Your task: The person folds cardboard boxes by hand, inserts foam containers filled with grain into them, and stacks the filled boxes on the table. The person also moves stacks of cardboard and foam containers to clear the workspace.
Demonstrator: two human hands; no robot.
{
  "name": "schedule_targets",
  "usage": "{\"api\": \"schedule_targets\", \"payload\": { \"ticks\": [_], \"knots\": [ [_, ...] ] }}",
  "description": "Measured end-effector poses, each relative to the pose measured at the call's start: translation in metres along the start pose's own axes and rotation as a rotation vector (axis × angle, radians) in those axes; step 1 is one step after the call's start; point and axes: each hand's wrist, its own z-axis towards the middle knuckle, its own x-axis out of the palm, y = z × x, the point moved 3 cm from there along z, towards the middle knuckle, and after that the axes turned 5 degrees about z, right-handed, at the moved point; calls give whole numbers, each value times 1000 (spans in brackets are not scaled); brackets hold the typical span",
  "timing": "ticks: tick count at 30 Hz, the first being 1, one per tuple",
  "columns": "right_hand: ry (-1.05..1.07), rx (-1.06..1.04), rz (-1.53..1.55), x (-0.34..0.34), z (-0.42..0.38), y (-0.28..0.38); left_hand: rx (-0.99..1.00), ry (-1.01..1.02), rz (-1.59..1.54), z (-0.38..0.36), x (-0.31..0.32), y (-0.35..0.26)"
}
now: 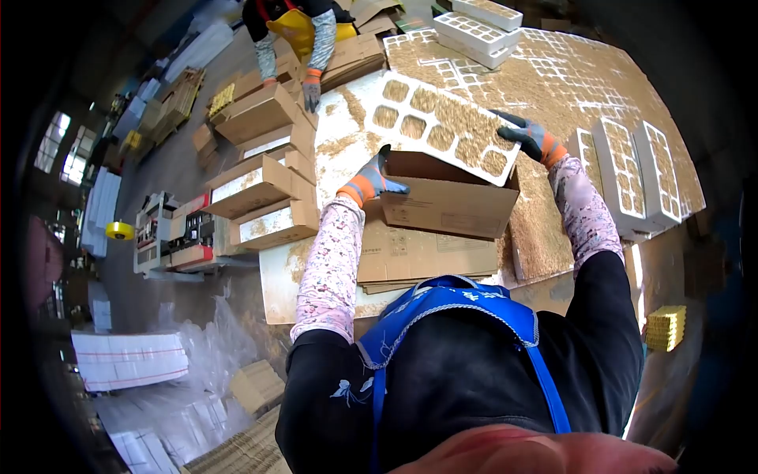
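Mid-frame, the left hand [379, 177], half-open, braced the carton [450, 207] while the right hand [534, 139] clasped a celled tray [442, 126] above, seemingly mid-loading, needing alignment.

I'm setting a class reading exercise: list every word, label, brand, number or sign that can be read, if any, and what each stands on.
No text can be read.
Blue apron: white characters, too small and distorted.
Open cardboard box: faint print on its side, too blurred.
Flattened cardboard beneath it: faint print, also too blurred.
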Motion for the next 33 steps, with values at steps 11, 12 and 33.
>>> {"api": "schedule_targets", "payload": {
  "ticks": [11,12,33],
  "knots": [
    [155,199,1,-32,10,-18,-28,63,-126,38,-15,-16],
    [175,193,18,-29,8,-22,-66,149,-191,39,-11,-17],
    [272,-353,-719,69,-96,12,103,-136,44,-102,34,-13]
  ]
}}
